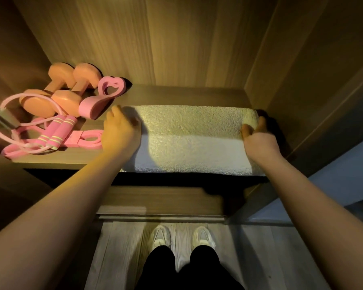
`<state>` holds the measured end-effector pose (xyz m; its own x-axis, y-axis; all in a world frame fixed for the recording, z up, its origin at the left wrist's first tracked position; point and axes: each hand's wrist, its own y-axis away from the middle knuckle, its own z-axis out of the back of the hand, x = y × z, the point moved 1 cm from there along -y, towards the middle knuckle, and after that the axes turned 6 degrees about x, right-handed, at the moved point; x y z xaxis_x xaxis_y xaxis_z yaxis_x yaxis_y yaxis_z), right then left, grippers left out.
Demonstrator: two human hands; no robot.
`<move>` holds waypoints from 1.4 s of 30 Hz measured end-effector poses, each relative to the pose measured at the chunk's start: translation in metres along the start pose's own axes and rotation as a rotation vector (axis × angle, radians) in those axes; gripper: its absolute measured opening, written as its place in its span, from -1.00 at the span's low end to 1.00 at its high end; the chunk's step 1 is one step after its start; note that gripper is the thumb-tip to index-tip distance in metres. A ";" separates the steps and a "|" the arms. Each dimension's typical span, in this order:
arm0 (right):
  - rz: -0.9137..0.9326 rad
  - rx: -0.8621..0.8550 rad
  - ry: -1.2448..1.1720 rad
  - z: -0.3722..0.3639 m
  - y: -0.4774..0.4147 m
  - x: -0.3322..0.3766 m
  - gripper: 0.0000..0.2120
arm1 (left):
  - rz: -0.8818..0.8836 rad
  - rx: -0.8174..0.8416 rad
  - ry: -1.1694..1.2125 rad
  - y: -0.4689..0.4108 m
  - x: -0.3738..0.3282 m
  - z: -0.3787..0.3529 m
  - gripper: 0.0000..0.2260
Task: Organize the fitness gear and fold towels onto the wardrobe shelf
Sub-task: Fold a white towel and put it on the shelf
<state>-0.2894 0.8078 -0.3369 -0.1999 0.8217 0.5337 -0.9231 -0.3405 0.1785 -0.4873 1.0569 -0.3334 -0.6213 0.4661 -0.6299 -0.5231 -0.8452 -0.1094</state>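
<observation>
A folded white towel (194,139) lies on the wardrobe shelf (176,94), filling its right half. My left hand (120,132) rests flat on the towel's left end, fingers together. My right hand (258,137) grips the towel's right end, thumb on top and fingers around the edge. To the left on the shelf sit two pink dumbbells (63,91), a pink heart-shaped thigh trainer (102,97), a pink jump rope (57,132) with striped handles, and a pink pull-rope loop (13,114).
Wooden wardrobe walls close in at the back (155,38), left and right (302,70). A lower wooden ledge (159,200) sits under the shelf. My shoes (182,237) stand on the plank floor below.
</observation>
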 end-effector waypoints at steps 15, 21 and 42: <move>0.533 0.278 0.710 -0.010 0.060 0.015 -0.12 | -0.608 0.448 -0.779 0.049 -0.019 -0.006 -0.01; 0.412 0.396 0.685 -0.003 0.027 0.026 0.03 | -0.581 0.477 -0.789 0.023 -0.034 -0.021 -0.05; 0.458 0.172 0.724 -0.010 -0.100 0.061 -0.05 | -0.594 0.381 -0.685 -0.097 -0.065 -0.071 -0.05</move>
<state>-0.2124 0.8961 -0.3306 -0.7524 0.6557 -0.0627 -0.6504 -0.7243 0.2288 -0.3545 1.0904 -0.3369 -0.3369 0.9406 0.0426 -0.9384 -0.3391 0.0669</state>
